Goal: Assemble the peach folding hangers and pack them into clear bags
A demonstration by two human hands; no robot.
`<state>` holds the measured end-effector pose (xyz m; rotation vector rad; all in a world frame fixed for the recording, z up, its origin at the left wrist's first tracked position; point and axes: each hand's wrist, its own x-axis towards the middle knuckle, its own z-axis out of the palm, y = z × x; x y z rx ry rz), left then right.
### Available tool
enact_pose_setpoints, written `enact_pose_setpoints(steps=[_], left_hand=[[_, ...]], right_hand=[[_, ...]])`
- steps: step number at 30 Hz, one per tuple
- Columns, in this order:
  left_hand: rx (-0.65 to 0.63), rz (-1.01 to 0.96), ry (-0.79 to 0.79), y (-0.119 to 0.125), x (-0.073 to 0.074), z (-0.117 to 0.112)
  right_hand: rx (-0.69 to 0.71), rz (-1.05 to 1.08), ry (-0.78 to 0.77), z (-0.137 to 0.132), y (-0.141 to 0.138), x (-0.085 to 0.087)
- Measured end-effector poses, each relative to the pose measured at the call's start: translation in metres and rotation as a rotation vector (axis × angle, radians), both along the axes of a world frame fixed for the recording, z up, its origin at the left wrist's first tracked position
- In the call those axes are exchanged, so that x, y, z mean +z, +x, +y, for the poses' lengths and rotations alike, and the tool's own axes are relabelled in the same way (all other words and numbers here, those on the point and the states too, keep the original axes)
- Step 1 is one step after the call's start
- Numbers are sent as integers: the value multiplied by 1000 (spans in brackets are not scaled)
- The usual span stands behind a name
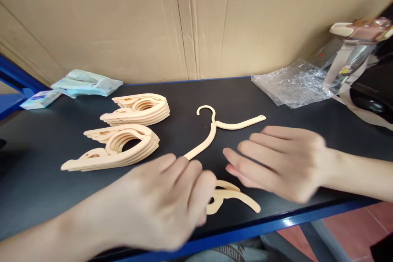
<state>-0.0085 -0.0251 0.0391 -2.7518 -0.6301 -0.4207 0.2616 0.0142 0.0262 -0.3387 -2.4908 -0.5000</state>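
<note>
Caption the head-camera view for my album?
Left hand and right hand over a black tabletop, near an unfolded cream plastic hanger and two stacks of folded ones.

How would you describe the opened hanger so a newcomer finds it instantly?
On the black table before the cardboard, look right of the two stacks of folded hangers. The cream opened hanger lies there. It alone visibly extends its hook toward the cardboard, with both arms spread wide.

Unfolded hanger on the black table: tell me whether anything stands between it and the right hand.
Nothing visible does; only dark tabletop shows between the right hand and the unfolded hanger.
</note>
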Motion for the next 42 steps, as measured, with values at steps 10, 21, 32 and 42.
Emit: enact_pose_setpoints(steps=[10,21,32,42], left_hand=[[-59,36,-240,14,-17,14],[-47,-75,-210,12,-21,21],[48,-80,-261,7,-15,29],[112,-34,-233,8,-19,27]], right_hand=[[-98,-194,-249,46,-14,-21],[-149,-132,-347,49,-8,-19],[-211,-61,-399,52,-8,-24],[-194,-10,-484,53,-9,-24]])
